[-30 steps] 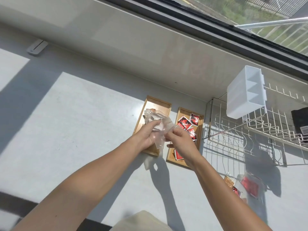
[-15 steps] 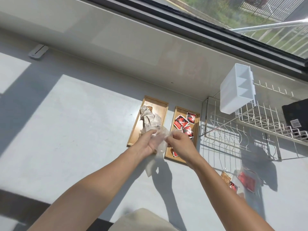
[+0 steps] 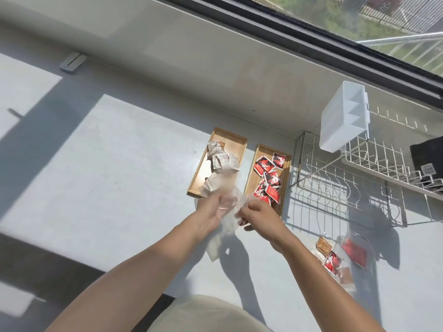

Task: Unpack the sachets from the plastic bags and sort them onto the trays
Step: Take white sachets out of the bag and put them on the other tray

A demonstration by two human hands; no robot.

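Observation:
Two wooden trays lie side by side on the grey floor. The left tray [image 3: 237,143] holds several pale whitish sachets [image 3: 221,157]. The right tray [image 3: 286,178] holds several red and black sachets [image 3: 267,178]. Just in front of the trays, my left hand [image 3: 208,215] and my right hand [image 3: 260,215] both grip a clear plastic bag [image 3: 229,212] that hangs between them. A few pale sachets [image 3: 212,184] sit at the bag's mouth over the left tray's near end, blurred. More plastic bags with red and brown sachets [image 3: 338,257] lie at the right.
A white wire dish rack [image 3: 359,178] stands right of the trays, with a white plastic divided holder [image 3: 342,116] hooked on it and a black object [image 3: 429,159] behind. A wall and window ledge run along the back. A small white fitting [image 3: 72,62] lies far left.
Both hands pulled the bag back toward me and lower. Pale sachets that were inside it now lie in the left tray. The view shifted left.

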